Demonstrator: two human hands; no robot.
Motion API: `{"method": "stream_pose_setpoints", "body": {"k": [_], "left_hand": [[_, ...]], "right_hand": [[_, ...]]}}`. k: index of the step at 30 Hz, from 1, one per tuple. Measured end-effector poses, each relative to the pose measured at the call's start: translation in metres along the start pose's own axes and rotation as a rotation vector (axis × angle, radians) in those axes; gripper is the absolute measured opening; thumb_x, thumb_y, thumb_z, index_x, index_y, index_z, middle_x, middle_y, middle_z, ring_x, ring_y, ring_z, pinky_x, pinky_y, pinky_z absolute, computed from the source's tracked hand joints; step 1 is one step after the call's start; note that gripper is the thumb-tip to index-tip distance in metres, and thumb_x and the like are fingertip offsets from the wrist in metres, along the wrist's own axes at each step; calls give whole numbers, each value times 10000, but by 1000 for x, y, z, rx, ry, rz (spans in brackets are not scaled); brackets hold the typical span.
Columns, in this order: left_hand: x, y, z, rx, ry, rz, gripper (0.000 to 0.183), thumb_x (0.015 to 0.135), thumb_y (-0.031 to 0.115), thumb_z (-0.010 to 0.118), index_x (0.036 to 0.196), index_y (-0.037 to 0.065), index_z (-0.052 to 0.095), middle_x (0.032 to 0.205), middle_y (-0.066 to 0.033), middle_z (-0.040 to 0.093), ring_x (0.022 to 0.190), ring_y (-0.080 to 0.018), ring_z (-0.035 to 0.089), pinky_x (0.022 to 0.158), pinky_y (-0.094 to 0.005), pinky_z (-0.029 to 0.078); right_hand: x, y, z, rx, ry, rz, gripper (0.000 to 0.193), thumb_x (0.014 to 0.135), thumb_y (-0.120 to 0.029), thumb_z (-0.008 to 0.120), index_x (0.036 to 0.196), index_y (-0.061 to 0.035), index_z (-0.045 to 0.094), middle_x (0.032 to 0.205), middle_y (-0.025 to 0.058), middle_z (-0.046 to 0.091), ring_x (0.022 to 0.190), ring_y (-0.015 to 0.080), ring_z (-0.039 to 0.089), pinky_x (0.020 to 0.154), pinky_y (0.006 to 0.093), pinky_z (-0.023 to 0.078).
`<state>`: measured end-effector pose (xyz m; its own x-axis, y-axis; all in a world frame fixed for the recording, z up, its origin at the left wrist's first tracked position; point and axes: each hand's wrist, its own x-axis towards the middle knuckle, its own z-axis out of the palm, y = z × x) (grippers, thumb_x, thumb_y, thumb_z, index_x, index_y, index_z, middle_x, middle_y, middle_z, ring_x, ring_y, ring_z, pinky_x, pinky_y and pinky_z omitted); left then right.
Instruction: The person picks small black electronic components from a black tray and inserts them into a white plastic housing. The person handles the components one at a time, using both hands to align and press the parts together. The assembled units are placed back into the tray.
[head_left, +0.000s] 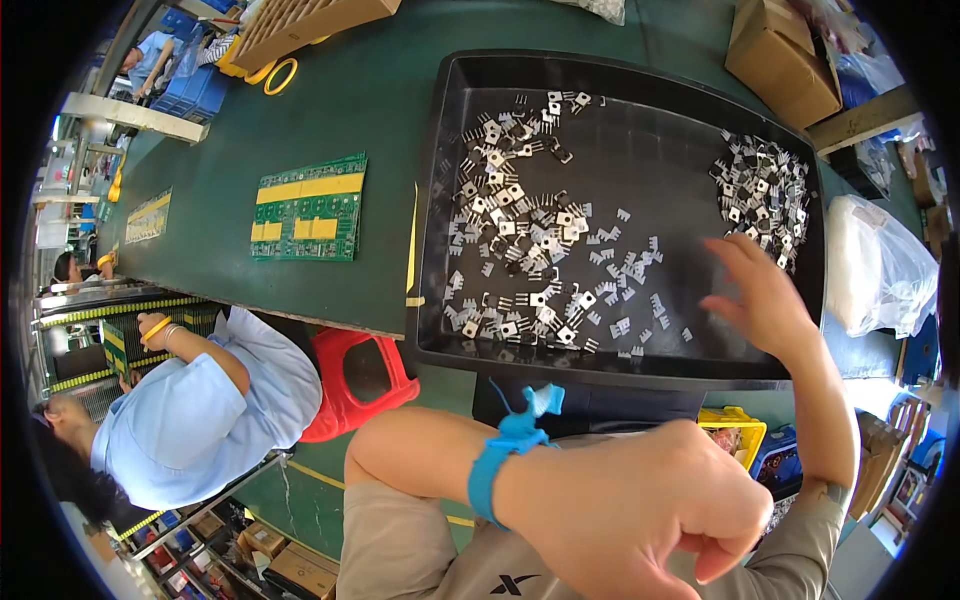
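My left hand (650,490), with a blue cloth band (487,478) round its wrist, is held close in front of my body. Its fingers are curled in, and what they hold, if anything, is hidden. My right hand (757,298) hovers over the right part of a large black tray (640,368), thumb and fingers apart, slightly blurred, nothing seen between them. Many three-legged transistors with metal tabs (510,195) lie scattered on the tray's left side. Small pale comb-shaped pieces (630,270) are spread in its middle. A dense heap of transistors (765,195) fills the right end, beyond my right hand.
Green circuit boards with yellow strips (308,210) lie on the green table (385,120) left of the tray. A cardboard box (785,65) and a plastic-wrapped bundle (872,265) stand at right. A person in light blue (215,400) works at left beside a red stool (365,375).
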<state>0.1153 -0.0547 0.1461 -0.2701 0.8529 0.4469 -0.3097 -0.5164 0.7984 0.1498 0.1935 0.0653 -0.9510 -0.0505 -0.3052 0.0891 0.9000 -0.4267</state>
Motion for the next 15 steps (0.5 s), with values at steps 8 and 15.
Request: {"method": "stream_pose_setpoints", "body": {"k": [8, 15], "left_hand": [[-44, -41, 3, -237, -13, -178, 460, 827, 492, 715, 751, 56, 588, 683, -19, 542, 556, -148, 474, 512, -283, 365], [-82, -65, -36, -403, 669, -394, 362, 994, 307, 490, 745, 47, 521, 583, -22, 446, 513, -139, 393, 486, -269, 301]], "right_hand": [[61, -30, 50, -66, 52, -352, 872, 641, -239, 839, 1374, -57, 403, 1334, 151, 420, 1217, 345, 485, 967, 407, 474], [74, -28, 64, -305, 80, -613, 554, 745, -404, 731, 1162, -85, 556, 1134, 104, 500, 1029, 278, 567, 786, 369, 549]]}}
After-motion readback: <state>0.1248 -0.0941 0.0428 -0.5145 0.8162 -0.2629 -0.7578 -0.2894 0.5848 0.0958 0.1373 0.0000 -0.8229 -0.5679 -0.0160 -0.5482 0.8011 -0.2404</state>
